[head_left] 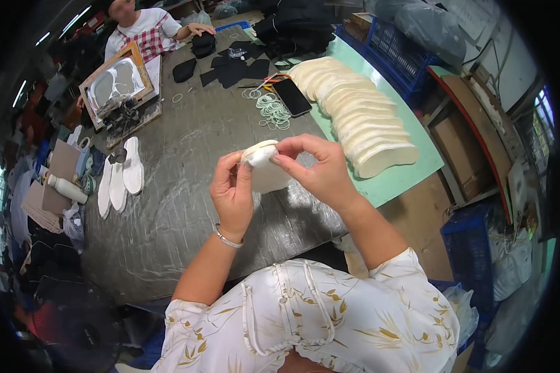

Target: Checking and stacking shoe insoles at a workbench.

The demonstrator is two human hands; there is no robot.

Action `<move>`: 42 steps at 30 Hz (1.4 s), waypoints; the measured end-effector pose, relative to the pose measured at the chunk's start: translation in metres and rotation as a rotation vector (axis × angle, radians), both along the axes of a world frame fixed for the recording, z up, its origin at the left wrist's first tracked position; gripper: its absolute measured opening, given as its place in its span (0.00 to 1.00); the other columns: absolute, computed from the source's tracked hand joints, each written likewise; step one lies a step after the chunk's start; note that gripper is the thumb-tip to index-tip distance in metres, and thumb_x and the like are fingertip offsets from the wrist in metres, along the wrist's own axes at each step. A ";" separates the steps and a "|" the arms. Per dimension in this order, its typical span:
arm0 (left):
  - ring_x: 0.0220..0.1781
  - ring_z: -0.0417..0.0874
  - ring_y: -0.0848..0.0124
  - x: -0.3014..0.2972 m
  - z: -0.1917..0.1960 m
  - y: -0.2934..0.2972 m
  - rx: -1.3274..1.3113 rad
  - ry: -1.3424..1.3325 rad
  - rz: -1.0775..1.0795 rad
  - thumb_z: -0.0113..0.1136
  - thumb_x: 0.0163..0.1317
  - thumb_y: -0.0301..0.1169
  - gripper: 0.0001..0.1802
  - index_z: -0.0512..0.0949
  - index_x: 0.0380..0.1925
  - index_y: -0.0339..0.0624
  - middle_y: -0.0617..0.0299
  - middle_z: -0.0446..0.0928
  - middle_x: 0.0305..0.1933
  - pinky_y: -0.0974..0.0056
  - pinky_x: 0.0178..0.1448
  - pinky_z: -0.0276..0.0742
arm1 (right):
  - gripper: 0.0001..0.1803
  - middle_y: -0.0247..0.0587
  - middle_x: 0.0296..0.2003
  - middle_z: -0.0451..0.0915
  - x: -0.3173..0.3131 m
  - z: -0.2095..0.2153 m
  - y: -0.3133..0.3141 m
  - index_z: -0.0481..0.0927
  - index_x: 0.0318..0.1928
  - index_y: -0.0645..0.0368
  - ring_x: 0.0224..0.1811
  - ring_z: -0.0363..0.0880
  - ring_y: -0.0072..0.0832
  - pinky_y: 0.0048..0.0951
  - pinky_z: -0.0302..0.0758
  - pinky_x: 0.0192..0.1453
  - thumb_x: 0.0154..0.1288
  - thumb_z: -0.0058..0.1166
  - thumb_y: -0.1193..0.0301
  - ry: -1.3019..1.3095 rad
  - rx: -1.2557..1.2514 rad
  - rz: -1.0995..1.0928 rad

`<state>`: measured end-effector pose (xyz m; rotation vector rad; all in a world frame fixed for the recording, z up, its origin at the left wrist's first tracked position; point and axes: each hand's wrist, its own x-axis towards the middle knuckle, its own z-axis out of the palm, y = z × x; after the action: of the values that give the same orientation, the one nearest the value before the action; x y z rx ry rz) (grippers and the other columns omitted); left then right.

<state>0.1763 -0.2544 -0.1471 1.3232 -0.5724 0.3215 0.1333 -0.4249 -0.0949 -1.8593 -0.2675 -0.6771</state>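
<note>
Floral blouse (305, 323) nearest cam. L hand (232, 196) & R hand (317, 171) both pinched shut on a rolled white insole (262, 163), held above the grey table (186, 186). Risk: roll could spring open if either pinch loosens; no rubber band (272, 112) on it yet.

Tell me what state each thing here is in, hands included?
Left hand: raised, pinching the bundle's end.
Right hand: raised, gripping the bundle from the other side.
White insole bundle: held off the table between both hands.
Insole stack: fanned in a long overlapping row.
Rubber bands: loose pile.
Phone: flat, screen dark.
</note>
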 end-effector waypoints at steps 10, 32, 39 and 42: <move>0.40 0.77 0.81 0.005 0.004 -0.001 -0.054 0.135 0.105 0.61 0.71 0.27 0.07 0.79 0.46 0.37 0.67 0.80 0.39 0.73 0.46 0.74 | 0.03 0.38 0.33 0.84 0.005 -0.009 0.011 0.85 0.34 0.59 0.35 0.84 0.28 0.28 0.79 0.42 0.59 0.66 0.76 -0.231 -0.192 -0.003; 0.37 0.77 0.82 0.002 0.000 -0.006 -0.047 0.136 0.021 0.60 0.71 0.27 0.08 0.79 0.48 0.37 0.68 0.80 0.37 0.75 0.42 0.73 | 0.11 0.38 0.36 0.82 0.016 -0.006 -0.002 0.82 0.37 0.57 0.38 0.79 0.38 0.36 0.74 0.49 0.52 0.66 0.81 -0.428 -0.441 -0.085; 0.39 0.75 0.81 -0.001 -0.005 -0.004 0.028 0.051 0.028 0.59 0.71 0.25 0.07 0.77 0.46 0.37 0.67 0.77 0.39 0.72 0.44 0.73 | 0.08 0.49 0.44 0.84 0.014 -0.010 0.011 0.79 0.40 0.65 0.43 0.84 0.37 0.31 0.79 0.49 0.60 0.57 0.86 -0.317 -0.182 -0.140; 0.40 0.77 0.79 -0.001 -0.006 -0.001 0.024 0.064 -0.023 0.60 0.69 0.23 0.07 0.77 0.46 0.37 0.66 0.79 0.40 0.72 0.46 0.74 | 0.08 0.47 0.42 0.84 0.013 -0.014 0.012 0.79 0.40 0.65 0.42 0.85 0.38 0.32 0.80 0.48 0.60 0.58 0.86 -0.247 -0.132 -0.144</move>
<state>0.1754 -0.2556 -0.1528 1.3440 -0.5392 0.2531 0.1460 -0.4133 -0.1089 -1.9331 -0.3476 -1.0118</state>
